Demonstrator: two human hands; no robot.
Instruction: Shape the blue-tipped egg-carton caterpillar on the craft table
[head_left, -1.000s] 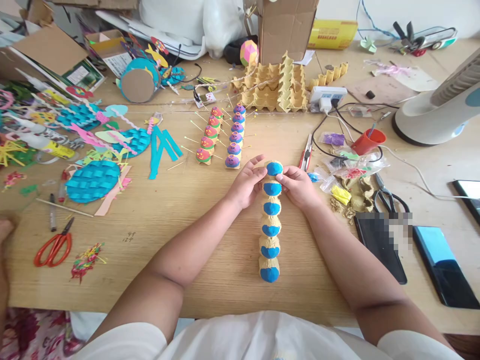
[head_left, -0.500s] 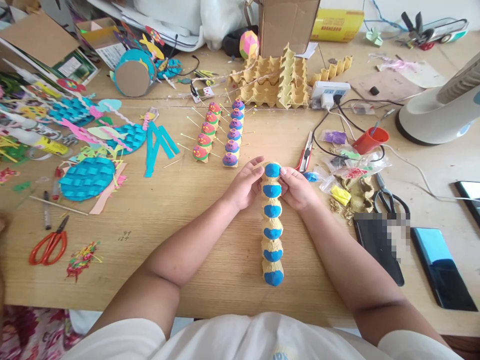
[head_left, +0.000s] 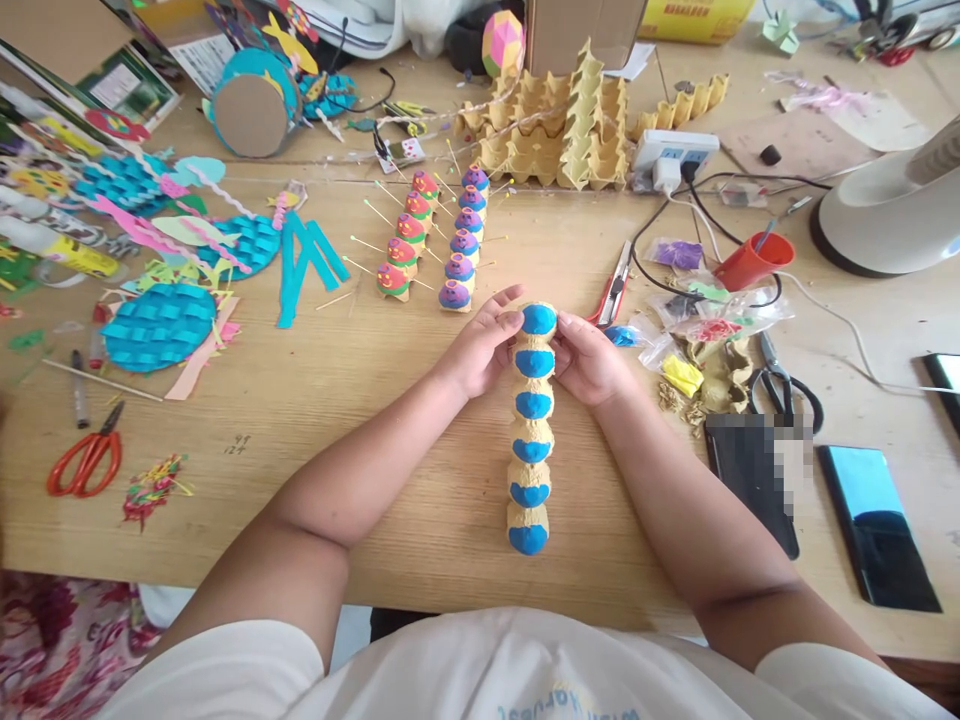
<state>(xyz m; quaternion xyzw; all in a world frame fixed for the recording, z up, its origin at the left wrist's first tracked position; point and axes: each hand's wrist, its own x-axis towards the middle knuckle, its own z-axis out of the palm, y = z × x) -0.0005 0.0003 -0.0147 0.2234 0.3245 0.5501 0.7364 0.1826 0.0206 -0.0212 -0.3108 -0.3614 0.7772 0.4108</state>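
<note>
A long strip of egg carton [head_left: 533, 385] with several bumps, each capped with blue clay, runs from between my hands toward my body. My left hand [head_left: 484, 345] grips the left side of its far end, thumb beside the top blue cap. On the other side, my right hand [head_left: 590, 358] pinches the same end. Beyond my hands stand two finished-looking rows of painted bumps with small sticks: one red and green [head_left: 406, 240], one purple and blue [head_left: 464, 243].
Orange scissors [head_left: 86, 462] and blue woven paper discs [head_left: 159, 327] lie on the left. To the right are a box cutter [head_left: 616, 285], a red cup [head_left: 754, 261], bagged yellow clay [head_left: 682, 376], black scissors [head_left: 784, 385] and a phone [head_left: 879, 525]. Bare egg cartons [head_left: 525, 150] sit at the back.
The view has shifted slightly, so the table items appear higher in the picture. Both hands keep their hold on the strip, whose near end now lies a little further left in view.
</note>
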